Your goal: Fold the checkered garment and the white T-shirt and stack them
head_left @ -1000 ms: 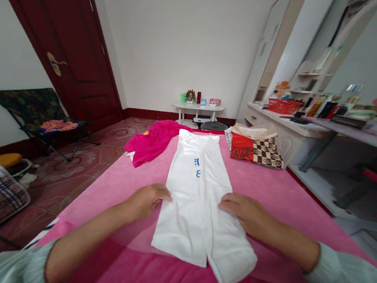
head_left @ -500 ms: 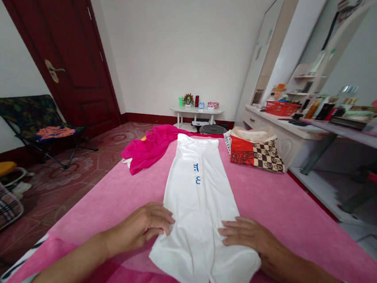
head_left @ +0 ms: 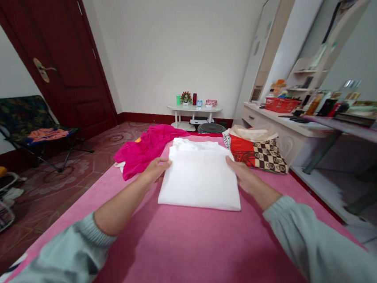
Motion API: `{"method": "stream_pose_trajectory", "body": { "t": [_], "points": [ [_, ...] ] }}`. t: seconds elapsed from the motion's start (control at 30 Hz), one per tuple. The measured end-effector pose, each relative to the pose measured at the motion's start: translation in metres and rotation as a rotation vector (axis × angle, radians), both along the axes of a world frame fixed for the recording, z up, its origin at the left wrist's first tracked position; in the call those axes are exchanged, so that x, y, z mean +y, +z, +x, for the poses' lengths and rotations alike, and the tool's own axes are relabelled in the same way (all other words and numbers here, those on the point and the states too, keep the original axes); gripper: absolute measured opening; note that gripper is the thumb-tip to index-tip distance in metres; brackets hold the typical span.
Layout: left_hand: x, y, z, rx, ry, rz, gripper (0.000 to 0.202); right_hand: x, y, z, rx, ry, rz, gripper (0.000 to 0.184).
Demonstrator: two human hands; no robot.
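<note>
A white shirt [head_left: 199, 180] lies doubled over on the pink bed cover [head_left: 186, 253], its lower fold toward me and its collar end at the far side. My left hand [head_left: 157, 167] pinches the shirt's left edge near the top of the folded layer. Across from it, my right hand [head_left: 239, 170] grips the right edge at about the same height; its fingers are partly hidden by the cloth. The blue print on the shirt front is covered by the folded layer.
A crumpled magenta garment [head_left: 142, 150] is at the bed's far left. Folded patterned clothes [head_left: 256, 150] are stacked at the far right. Beyond the bed stands a low white table [head_left: 194, 110]. A cluttered dresser [head_left: 289, 118] is on the right, a camouflage folding chair [head_left: 30, 125] on the left.
The shirt's near end has been folded up over its far part, covering the blue print. Both my hands have moved away from me and now hold the folded layer's side edges.
</note>
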State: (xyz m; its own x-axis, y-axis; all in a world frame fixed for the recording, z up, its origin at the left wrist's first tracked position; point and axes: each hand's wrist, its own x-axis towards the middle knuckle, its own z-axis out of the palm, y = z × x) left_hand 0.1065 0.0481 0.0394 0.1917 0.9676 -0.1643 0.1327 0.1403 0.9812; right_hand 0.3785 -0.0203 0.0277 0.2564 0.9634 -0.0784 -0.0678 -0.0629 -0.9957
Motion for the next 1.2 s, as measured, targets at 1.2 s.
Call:
{"method": "stream_pose_trajectory", "body": {
  "t": [1.2],
  "points": [
    [0.056, -0.041, -0.002, 0.388, -0.376, 0.391, 0.019, 0.024, -0.041, -0.009, -0.894, 0.221, 0.069, 0.014]
  ]
}}
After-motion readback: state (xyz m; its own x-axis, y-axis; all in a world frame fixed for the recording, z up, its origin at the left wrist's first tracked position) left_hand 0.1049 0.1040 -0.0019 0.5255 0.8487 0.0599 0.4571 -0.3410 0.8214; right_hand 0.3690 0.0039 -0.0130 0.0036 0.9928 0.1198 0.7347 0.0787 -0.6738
